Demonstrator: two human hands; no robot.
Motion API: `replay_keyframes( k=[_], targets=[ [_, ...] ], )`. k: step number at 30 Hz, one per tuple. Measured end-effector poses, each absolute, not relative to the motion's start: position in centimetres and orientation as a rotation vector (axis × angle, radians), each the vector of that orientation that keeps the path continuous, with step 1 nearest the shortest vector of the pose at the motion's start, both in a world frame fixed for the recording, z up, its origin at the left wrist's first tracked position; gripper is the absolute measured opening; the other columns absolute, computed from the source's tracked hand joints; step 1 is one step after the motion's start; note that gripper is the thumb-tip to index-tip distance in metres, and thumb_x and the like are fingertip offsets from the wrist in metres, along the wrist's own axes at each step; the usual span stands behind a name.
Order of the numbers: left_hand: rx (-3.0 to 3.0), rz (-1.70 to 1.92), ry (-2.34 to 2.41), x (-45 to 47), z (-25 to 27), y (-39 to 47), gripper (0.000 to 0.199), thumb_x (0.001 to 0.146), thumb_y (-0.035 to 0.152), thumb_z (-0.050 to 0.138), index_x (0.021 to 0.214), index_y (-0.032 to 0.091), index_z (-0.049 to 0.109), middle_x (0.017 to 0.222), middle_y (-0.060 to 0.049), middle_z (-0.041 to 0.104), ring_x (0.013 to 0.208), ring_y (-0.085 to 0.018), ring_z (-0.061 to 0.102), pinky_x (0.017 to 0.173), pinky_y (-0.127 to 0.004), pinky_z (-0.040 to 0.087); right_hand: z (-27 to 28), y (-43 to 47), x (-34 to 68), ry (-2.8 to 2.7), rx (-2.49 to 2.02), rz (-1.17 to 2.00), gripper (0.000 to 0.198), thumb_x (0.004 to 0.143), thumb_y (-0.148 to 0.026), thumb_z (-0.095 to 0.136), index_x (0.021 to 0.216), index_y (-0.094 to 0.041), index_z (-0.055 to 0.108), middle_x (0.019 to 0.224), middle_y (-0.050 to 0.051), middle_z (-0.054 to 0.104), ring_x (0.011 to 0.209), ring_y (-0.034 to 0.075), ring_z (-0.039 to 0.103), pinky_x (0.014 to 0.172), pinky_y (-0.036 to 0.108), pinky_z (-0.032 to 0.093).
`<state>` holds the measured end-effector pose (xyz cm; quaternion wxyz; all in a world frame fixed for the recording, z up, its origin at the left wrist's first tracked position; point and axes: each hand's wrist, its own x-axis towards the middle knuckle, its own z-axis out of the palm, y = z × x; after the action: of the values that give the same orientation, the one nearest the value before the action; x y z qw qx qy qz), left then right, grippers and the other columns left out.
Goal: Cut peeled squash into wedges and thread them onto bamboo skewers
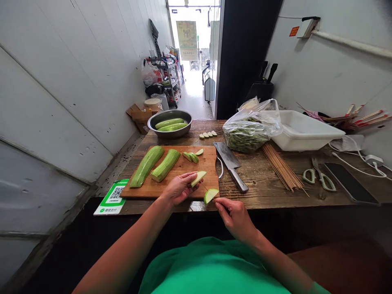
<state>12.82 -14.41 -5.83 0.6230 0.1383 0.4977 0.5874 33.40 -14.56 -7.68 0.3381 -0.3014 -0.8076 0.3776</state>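
My left hand (178, 189) pinches a half-round zucchini slice (199, 177) over the front right of the wooden cutting board (190, 188). Closed around the lower end of a thin bamboo skewer (203, 186) is my right hand (235, 214). Another zucchini slice (211, 196) is threaded on that skewer, just above my right fingers. The skewer's tip is at the slice in my left hand; whether it has gone in I cannot tell. On the board lie two halved zucchini pieces (166, 165) and several cut slices (191, 157).
A cleaver (231, 167) lies right of the board. Beyond it are a plastic bag of green vegetables (249, 134), bamboo skewers (280, 167), scissors (320, 175), a phone (350, 181) and a white tub (303, 141). A metal bowl (153, 125) holds zucchini; several slices (208, 134) lie nearby.
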Motion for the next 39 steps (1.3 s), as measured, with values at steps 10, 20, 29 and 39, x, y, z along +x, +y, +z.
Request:
replay_keyframes(
  k=[10,20,29,39],
  targets=[
    [0.285,1.331,1.106,13.4,-4.6,-14.5,0.014,0.075,0.003,0.055,0.086,0.006,0.063,0.093,-0.015,0.065,0.076,-0.019,0.064,0.063,-0.027,0.053,-7.7,-14.7,33.7,-2.124,-0.799,0.976,0.022,0.086,-0.021,0.043,0.078,-0.017,0.063,0.066,0.003,0.063,0.063,0.015,0.061,0.062,0.023,0.046],
    [0.278,1.352,1.115,13.5,-4.4,-14.2,0.013,0.075,0.0,0.052,0.084,0.004,0.062,0.093,-0.017,0.065,0.082,-0.023,0.064,0.074,-0.035,0.054,-7.5,-14.9,34.1,-2.119,-0.802,0.979,0.02,0.085,-0.018,0.044,0.088,-0.017,0.064,0.073,0.004,0.066,0.066,0.016,0.062,0.062,0.023,0.045],
    [0.297,1.337,1.082,13.3,-4.5,-14.2,0.013,0.074,0.0,0.054,0.084,0.004,0.061,0.09,-0.017,0.065,0.08,-0.022,0.064,0.074,-0.034,0.054,-7.3,-15.0,34.2,-2.137,-0.812,0.971,0.022,0.086,-0.018,0.043,0.086,-0.017,0.065,0.067,0.003,0.064,0.061,0.015,0.06,0.059,0.022,0.045],
    [0.304,1.321,1.106,13.7,-4.2,-14.3,0.013,0.073,-0.001,0.055,0.083,0.004,0.062,0.086,-0.016,0.066,0.076,-0.02,0.064,0.071,-0.032,0.055,-7.1,-15.2,34.3,-2.144,-0.826,0.925,0.023,0.086,-0.019,0.042,0.085,-0.017,0.065,0.067,0.004,0.065,0.059,0.016,0.06,0.058,0.023,0.045]
  ],
)
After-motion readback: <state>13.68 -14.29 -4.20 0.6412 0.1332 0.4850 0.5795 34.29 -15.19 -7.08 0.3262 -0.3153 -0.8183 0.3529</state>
